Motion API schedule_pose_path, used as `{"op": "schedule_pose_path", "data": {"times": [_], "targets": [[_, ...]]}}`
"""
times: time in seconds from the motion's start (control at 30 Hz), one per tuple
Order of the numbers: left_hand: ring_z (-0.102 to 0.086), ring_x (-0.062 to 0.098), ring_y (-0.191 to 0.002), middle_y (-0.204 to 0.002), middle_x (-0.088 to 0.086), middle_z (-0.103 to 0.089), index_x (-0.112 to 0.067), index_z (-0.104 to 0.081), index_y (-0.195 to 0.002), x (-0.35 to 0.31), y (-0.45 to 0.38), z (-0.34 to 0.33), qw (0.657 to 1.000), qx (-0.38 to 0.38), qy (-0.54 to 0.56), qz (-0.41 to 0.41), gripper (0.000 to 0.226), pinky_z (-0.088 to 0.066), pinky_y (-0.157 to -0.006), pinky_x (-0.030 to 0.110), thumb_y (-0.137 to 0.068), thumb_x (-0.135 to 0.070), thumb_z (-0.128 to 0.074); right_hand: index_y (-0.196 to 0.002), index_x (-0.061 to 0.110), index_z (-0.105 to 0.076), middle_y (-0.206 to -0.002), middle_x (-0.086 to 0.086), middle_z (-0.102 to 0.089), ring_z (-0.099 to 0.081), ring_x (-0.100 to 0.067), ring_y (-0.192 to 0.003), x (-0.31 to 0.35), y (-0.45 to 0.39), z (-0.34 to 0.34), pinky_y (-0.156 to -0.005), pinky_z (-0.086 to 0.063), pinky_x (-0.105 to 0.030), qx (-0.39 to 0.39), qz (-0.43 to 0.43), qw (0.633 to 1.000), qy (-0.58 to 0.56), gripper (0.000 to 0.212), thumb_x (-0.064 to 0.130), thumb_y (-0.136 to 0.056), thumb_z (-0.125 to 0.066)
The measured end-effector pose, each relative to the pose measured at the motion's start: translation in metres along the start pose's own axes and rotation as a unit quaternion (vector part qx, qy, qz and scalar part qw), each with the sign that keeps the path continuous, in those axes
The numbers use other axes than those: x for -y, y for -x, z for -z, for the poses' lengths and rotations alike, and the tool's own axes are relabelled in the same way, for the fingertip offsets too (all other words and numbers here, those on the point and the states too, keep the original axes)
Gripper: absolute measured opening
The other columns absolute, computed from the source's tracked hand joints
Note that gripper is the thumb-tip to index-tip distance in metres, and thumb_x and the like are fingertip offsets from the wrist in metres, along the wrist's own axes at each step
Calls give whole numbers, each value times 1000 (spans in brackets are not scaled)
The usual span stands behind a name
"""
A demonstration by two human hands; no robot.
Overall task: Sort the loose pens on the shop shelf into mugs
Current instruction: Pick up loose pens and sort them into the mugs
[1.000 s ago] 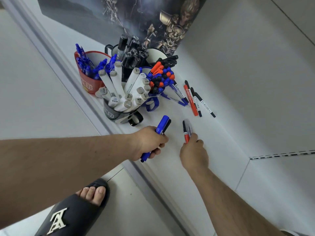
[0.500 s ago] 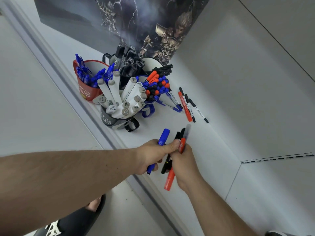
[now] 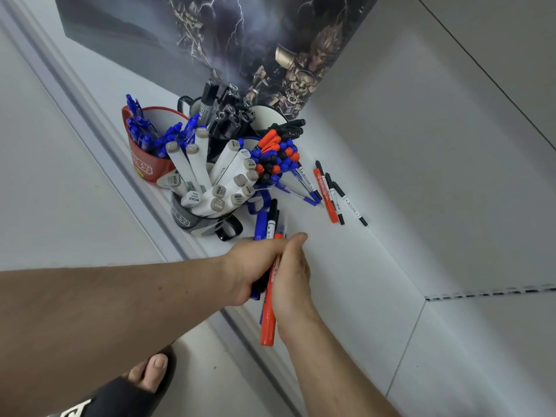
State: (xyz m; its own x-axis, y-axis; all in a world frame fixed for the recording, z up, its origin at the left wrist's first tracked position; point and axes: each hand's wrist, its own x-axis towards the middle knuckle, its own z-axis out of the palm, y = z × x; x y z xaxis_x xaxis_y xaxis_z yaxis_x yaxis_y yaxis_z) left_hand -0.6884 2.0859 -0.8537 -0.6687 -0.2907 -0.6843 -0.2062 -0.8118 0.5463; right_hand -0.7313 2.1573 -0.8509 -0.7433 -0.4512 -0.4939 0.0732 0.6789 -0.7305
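I'm seeing five mugs: a red mug (image 3: 144,164), a grey mug (image 3: 186,219), a blue-handled mug (image 3: 258,203) and two white mugs (image 3: 267,115) behind. Two hands are showing, plus roughly six loose pens (image 3: 328,194) lying on the shelf.

The grey-capped markers (image 3: 210,179) in the dark mug (image 3: 192,219) read "WG0.5", "WG4", "WG5"; other print is too blurred to read.

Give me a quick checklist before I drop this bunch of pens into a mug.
1. Bunch of pens gripped by left hand and right hand: ok.
2. Red marker secure: cannot tell, it hangs far below the hands.
3. Room in the mixed-colour mug: not ok, crammed.
4. Room in the red mug: ok.
5. Shelf cleared: not ok, loose pens remain.
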Motion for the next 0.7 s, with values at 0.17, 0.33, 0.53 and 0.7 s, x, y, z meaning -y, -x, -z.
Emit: {"op": "schedule_pose_path", "data": {"times": [0.17,0.33,0.53,0.7], "targets": [[-59,14,-50,-64,3,-64,-12,-62,-79,-5,-3,10,998,10,-64,13,15,-50,-51,22,-77,-18,-76,-120,22,-67,-116,8,-66,-59,-8,-108,11,-22,34,-93,-35,-25,-30,33,998,-44,73,66,-97,-13],[-60,12,-48,-61,0,-62,-13,-60,-75,-2,2,20,987,9,-158,24,13,-47,-45,19,-79,-15,-72,-96,16,-64,-86,0,-62,-58,-19,-75,10,-106,64,-61,-41,-25,-184,127,955,194,26,37,-94,-50],[-64,12,-52,-64,-1,-65,-15,-60,-75,-3,4,31,977,8,-210,27,13,-48,-44,20,-77,-16,-73,-146,31,-38,-153,-5,-31,-34,-30,-137,28,-175,46,-110,-33,-51,-75,195,863,461,64,48,-88,-56],[-65,14,-55,-63,1,-64,-14,-57,-78,-2,3,32,978,0,-203,38,17,-52,-50,25,-77,-12,-73,-149,29,-35,-157,-3,-28,-31,-31,-141,35,-202,30,-108,-29,-59,-40,301,758,578,64,61,-94,-39]]}}
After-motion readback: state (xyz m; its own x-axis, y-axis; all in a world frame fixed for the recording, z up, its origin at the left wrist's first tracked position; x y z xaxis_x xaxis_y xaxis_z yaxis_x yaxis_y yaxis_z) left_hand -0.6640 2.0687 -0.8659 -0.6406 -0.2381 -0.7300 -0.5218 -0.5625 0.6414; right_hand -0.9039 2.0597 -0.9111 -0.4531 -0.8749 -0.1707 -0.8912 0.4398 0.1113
